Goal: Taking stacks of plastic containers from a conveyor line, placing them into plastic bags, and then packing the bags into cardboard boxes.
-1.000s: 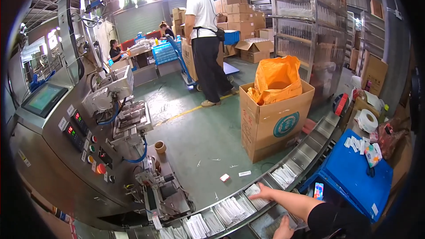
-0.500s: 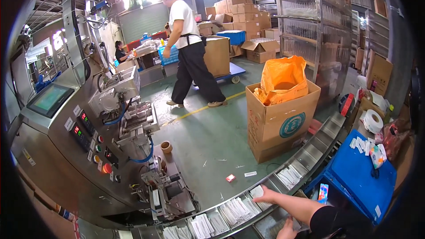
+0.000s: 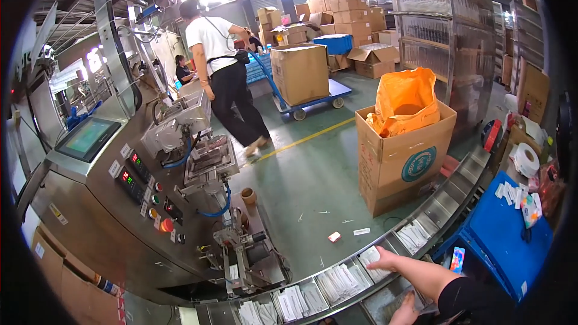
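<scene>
White packets [image 3: 343,283] lie in five visible compartments of the conveyor [image 3: 438,212], one of them under your right hand [image 3: 383,259]; compartments farther up show bare metal, so work looks only partway along. Your right fingers are half curled at that stack, grip unclear. Your left hand [image 3: 406,312] is half bent near the tray [image 3: 372,310] below; can't tell if it holds anything.
</scene>
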A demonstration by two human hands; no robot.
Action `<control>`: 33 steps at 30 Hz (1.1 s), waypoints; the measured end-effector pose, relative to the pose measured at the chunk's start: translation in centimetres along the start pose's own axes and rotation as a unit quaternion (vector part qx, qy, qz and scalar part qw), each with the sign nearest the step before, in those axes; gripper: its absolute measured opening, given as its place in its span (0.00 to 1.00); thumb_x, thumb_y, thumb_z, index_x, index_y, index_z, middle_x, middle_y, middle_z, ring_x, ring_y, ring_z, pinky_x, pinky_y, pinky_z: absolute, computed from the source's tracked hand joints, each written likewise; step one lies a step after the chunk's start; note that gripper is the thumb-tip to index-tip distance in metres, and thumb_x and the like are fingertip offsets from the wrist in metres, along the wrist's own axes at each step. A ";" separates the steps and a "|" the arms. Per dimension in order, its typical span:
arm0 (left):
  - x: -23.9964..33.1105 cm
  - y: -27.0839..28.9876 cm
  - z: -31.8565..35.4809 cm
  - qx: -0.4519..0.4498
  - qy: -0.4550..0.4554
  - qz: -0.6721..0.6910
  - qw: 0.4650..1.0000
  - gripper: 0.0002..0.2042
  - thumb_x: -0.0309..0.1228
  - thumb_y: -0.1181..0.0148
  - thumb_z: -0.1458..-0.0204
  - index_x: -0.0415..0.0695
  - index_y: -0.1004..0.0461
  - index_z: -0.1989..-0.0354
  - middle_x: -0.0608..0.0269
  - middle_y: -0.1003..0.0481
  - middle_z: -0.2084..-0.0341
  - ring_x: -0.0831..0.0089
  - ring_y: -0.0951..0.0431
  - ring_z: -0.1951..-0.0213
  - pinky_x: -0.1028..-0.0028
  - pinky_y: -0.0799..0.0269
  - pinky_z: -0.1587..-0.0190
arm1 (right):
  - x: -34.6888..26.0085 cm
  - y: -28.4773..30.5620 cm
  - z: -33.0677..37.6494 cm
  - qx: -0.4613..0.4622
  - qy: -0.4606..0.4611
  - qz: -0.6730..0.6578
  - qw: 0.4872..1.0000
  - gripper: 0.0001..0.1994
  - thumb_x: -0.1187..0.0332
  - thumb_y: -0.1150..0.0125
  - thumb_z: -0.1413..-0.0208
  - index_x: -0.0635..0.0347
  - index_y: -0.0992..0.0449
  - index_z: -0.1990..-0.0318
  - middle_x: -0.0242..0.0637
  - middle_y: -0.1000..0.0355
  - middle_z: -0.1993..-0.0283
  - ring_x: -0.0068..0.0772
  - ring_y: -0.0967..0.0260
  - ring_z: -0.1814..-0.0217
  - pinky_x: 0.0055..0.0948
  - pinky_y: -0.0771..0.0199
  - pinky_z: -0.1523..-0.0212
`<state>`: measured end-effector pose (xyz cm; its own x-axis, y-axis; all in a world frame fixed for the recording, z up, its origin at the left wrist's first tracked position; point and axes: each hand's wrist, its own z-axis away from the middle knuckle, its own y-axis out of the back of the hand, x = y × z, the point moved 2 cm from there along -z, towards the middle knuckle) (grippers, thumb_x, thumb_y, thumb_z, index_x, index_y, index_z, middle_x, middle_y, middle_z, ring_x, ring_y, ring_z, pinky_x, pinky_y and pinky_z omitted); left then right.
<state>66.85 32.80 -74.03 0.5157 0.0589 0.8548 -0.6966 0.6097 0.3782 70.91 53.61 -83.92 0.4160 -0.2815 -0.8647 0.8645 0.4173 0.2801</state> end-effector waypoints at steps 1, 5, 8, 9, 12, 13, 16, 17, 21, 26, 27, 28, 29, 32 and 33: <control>0.6 0.3 0.3 0.008 -0.027 -0.005 1.000 0.31 0.34 0.55 0.50 0.36 0.56 0.38 0.40 0.51 0.40 0.47 0.46 0.41 0.64 0.45 0.42 | -0.4 0.0 0.2 0.031 -0.001 0.057 0.998 0.46 0.64 0.27 0.69 0.67 0.49 0.41 0.46 0.34 0.49 0.36 0.36 0.46 0.30 0.37 0.45; -2.4 -1.9 -1.2 0.011 0.029 0.039 0.999 0.31 0.33 0.55 0.50 0.36 0.55 0.38 0.41 0.51 0.40 0.49 0.49 0.39 0.64 0.48 0.40 | -1.8 0.8 1.1 0.066 0.018 0.139 0.988 0.40 0.64 0.28 0.70 0.62 0.42 0.45 0.45 0.32 0.52 0.38 0.35 0.48 0.30 0.37 0.47; -8.0 -6.5 -3.9 0.088 -0.071 -0.008 0.994 0.36 0.33 0.52 0.57 0.36 0.56 0.38 0.45 0.54 0.38 0.52 0.46 0.40 0.66 0.43 0.42 | -1.5 2.8 1.9 0.098 0.029 0.142 0.985 0.41 0.64 0.29 0.70 0.62 0.42 0.45 0.46 0.33 0.51 0.38 0.35 0.48 0.30 0.36 0.47; -7.9 -6.7 -4.0 0.083 -0.068 -0.007 0.994 0.36 0.33 0.52 0.57 0.36 0.56 0.38 0.45 0.54 0.38 0.52 0.46 0.40 0.66 0.43 0.42 | -0.9 3.6 2.0 0.110 0.028 0.135 0.984 0.41 0.64 0.29 0.70 0.63 0.43 0.44 0.46 0.33 0.51 0.38 0.35 0.48 0.30 0.37 0.47; -7.5 -6.0 -3.6 0.079 -0.036 0.010 0.996 0.36 0.34 0.53 0.57 0.40 0.56 0.37 0.47 0.54 0.38 0.53 0.46 0.40 0.66 0.44 0.42 | -1.7 5.4 3.3 0.115 0.041 -0.033 0.992 0.40 0.70 0.28 0.69 0.64 0.44 0.44 0.43 0.33 0.51 0.35 0.36 0.47 0.30 0.37 0.46; -7.7 -5.8 -3.9 0.084 -0.035 0.016 0.996 0.36 0.33 0.52 0.57 0.41 0.56 0.37 0.47 0.53 0.38 0.52 0.45 0.40 0.66 0.44 0.42 | -1.6 6.2 3.6 0.110 0.030 -0.100 0.989 0.41 0.74 0.30 0.68 0.65 0.45 0.43 0.43 0.34 0.50 0.33 0.37 0.47 0.31 0.37 0.46; -6.3 -3.7 -3.2 0.077 0.008 0.048 0.996 0.35 0.31 0.50 0.57 0.41 0.54 0.38 0.45 0.48 0.40 0.49 0.44 0.41 0.65 0.45 0.41 | -3.8 8.0 6.5 0.166 0.002 -0.175 0.970 0.36 0.76 0.33 0.65 0.63 0.44 0.44 0.40 0.33 0.52 0.33 0.34 0.50 0.34 0.35 0.48; -4.7 -3.3 -3.1 0.066 -0.008 0.037 0.997 0.35 0.31 0.50 0.57 0.40 0.54 0.38 0.44 0.48 0.40 0.49 0.44 0.41 0.65 0.46 0.41 | 3.0 10.3 5.2 0.180 0.018 -0.236 0.955 0.36 0.77 0.34 0.63 0.60 0.45 0.43 0.39 0.33 0.52 0.32 0.35 0.49 0.34 0.35 0.48; -4.5 -0.1 -2.8 0.087 0.022 0.042 0.995 0.36 0.29 0.52 0.58 0.32 0.57 0.39 0.41 0.55 0.38 0.52 0.53 0.37 0.67 0.51 0.39 | -0.7 10.7 13.2 0.119 -0.004 -0.291 0.949 0.37 0.77 0.34 0.63 0.58 0.45 0.43 0.36 0.35 0.51 0.30 0.37 0.48 0.33 0.37 0.47; -3.8 -1.3 -3.3 0.132 0.015 0.066 0.989 0.39 0.25 0.52 0.62 0.32 0.62 0.38 0.40 0.59 0.38 0.51 0.56 0.36 0.68 0.54 0.38 | 5.1 9.8 22.4 0.122 -0.019 0.055 0.991 0.41 0.62 0.31 0.63 0.60 0.48 0.41 0.43 0.37 0.46 0.36 0.39 0.44 0.33 0.40 0.45; -3.5 -1.6 -3.1 0.135 0.004 0.070 0.988 0.39 0.24 0.52 0.62 0.32 0.62 0.38 0.39 0.59 0.38 0.51 0.56 0.36 0.68 0.54 0.38 | 6.6 8.8 22.5 0.111 -0.115 0.114 0.981 0.41 0.60 0.33 0.62 0.60 0.48 0.41 0.46 0.38 0.45 0.40 0.40 0.43 0.34 0.41 0.44; -3.4 -1.9 -2.9 0.129 0.005 0.067 0.989 0.39 0.24 0.52 0.62 0.32 0.62 0.38 0.39 0.59 0.38 0.51 0.56 0.36 0.68 0.54 0.38 | 7.4 7.7 22.2 0.094 -0.207 0.171 0.959 0.40 0.58 0.34 0.62 0.61 0.48 0.41 0.49 0.39 0.45 0.44 0.41 0.42 0.35 0.41 0.43; -2.8 -2.5 -2.7 0.120 -0.012 0.064 0.991 0.39 0.24 0.52 0.62 0.32 0.62 0.38 0.39 0.59 0.38 0.50 0.56 0.36 0.68 0.53 0.38 | 11.3 6.8 21.6 0.144 -0.113 0.215 0.959 0.41 0.54 0.37 0.61 0.59 0.49 0.40 0.52 0.47 0.40 0.50 0.47 0.38 0.42 0.45 0.41; -2.7 -4.5 -1.6 0.074 -0.042 0.036 0.996 0.38 0.25 0.52 0.61 0.32 0.61 0.38 0.38 0.59 0.38 0.48 0.55 0.37 0.66 0.50 0.39 | 12.8 6.7 19.0 0.114 -0.272 0.338 0.894 0.43 0.51 0.37 0.62 0.59 0.50 0.39 0.50 0.54 0.36 0.54 0.56 0.35 0.53 0.51 0.40; -2.5 -5.0 -1.2 0.046 -0.052 0.035 0.997 0.38 0.26 0.52 0.61 0.32 0.61 0.38 0.38 0.58 0.38 0.47 0.55 0.37 0.66 0.49 0.40 | 12.8 6.7 18.7 0.104 -0.278 0.336 0.894 0.46 0.46 0.38 0.63 0.53 0.52 0.38 0.49 0.61 0.33 0.60 0.64 0.33 0.62 0.55 0.42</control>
<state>69.65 30.52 -78.53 0.4133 0.0126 0.9105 -0.7735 0.5325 0.3438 87.35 36.65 -85.34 0.8874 -0.4367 -0.1479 0.3763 0.5006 0.7796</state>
